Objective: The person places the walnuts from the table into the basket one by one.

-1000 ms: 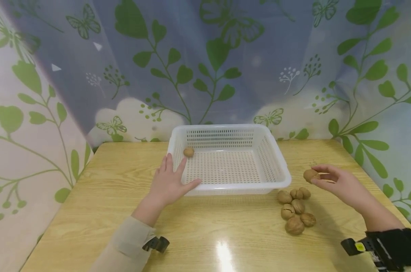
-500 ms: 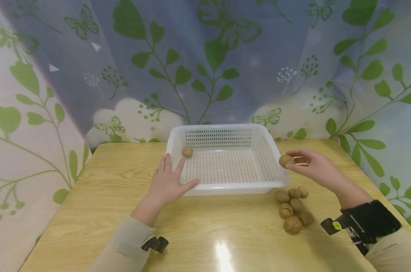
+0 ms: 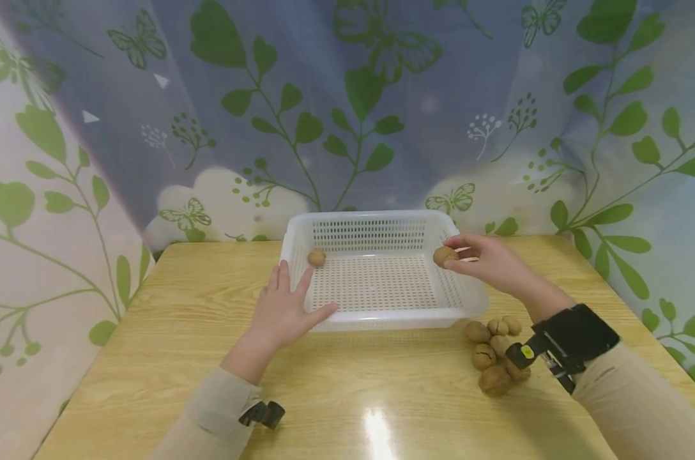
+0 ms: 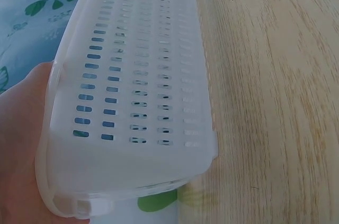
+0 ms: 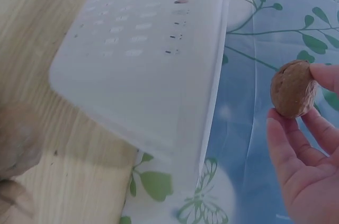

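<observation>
My right hand pinches a walnut between thumb and fingertips, over the right side of a white plastic basket. In the right wrist view the held walnut shows above the level of the basket's rim. My left hand rests on the basket's front left corner with its fingers spread. Another walnut lies inside the basket at the left. The left wrist view shows the slotted basket wall with part of my left hand along its rim.
Several walnuts lie in a group on the wooden table, right of the basket's front corner, partly under my right wrist camera. A leaf-and-butterfly patterned curtain hangs behind the table.
My right hand has carried the walnut leftward from the table's right side, over the basket's right rim. The left hand, the basket and the walnut inside have stayed in place.
</observation>
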Tool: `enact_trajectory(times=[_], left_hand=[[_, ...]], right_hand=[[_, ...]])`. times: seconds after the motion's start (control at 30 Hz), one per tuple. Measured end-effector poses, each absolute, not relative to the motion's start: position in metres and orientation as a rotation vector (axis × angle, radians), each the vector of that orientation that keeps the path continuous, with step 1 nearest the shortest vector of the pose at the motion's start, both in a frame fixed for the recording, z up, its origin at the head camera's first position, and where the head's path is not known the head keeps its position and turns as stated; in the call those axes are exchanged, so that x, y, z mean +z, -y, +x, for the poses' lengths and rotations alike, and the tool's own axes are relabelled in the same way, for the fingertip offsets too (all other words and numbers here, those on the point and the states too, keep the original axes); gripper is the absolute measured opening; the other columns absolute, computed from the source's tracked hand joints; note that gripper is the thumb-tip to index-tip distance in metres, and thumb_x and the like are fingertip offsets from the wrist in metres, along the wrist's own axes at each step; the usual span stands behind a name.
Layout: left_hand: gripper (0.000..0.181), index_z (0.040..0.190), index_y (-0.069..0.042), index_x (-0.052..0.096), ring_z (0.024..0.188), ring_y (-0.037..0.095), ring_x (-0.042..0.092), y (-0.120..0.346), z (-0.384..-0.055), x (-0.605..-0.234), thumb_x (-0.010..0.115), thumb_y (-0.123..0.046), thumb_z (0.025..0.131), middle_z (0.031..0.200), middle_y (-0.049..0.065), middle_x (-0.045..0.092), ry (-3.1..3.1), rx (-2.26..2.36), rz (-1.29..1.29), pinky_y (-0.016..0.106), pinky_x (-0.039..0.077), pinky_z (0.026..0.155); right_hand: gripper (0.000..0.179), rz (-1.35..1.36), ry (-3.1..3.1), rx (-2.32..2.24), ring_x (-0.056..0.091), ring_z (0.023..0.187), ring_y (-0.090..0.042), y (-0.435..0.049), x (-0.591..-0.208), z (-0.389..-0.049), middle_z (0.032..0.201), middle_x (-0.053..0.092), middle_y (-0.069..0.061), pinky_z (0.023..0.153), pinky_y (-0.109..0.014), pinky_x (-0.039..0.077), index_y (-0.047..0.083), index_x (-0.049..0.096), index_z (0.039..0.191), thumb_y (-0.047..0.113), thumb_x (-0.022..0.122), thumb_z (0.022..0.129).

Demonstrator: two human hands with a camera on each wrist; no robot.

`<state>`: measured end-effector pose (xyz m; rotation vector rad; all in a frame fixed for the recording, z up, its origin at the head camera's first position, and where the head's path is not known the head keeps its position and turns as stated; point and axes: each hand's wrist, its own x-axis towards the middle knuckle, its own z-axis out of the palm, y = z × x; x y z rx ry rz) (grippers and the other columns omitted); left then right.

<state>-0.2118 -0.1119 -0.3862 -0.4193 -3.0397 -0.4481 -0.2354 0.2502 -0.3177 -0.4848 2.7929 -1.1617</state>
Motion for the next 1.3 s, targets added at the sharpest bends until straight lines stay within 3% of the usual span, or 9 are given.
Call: enact_trajectory(times=[0.6,1.0,1.3], left_hand=[[0.096,0.149,-0.014,0.024,0.137,0.044,0.003,0.113,-0.212,-0.386,0.034,-0.079,0.079,0.150,0.031,0.001,3.037,-0.470,-0.412,0.061,0.019,0.103],[0.095,0.149,-0.014,0.023,0.138,0.044,0.003,0.111,-0.213,-0.386,0.034,-0.078,0.080,0.150,0.031,0.002,3.042,-0.447,-0.420,0.061,0.020,0.103],[0.098,0.149,-0.015,0.023,0.137,0.044,0.004,0.111,-0.213,-0.388,0.030,-0.081,0.078,0.150,0.031,0.002,3.040,-0.412,-0.425,0.061,0.020,0.103]], right_hand=[[0.045,-0.584,-2.680,-1.230,0.054,0.111,-0.031,-0.196,-0.316,-0.290,0.128,0.051,-0.017,0.089,-0.044,0.046,0.002,0.051,0.129,0.019,0.064,0.089],[0.048,-0.611,-2.655,-1.199,0.050,0.116,-0.030,-0.175,-0.306,-0.320,0.131,0.050,-0.013,0.092,-0.044,0.042,0.004,0.049,0.132,0.025,0.062,0.091],[0.044,-0.630,-2.636,-1.234,0.053,0.113,-0.030,-0.153,-0.326,-0.348,0.124,0.054,-0.016,0.091,-0.040,0.044,0.001,0.052,0.128,0.017,0.065,0.089]])
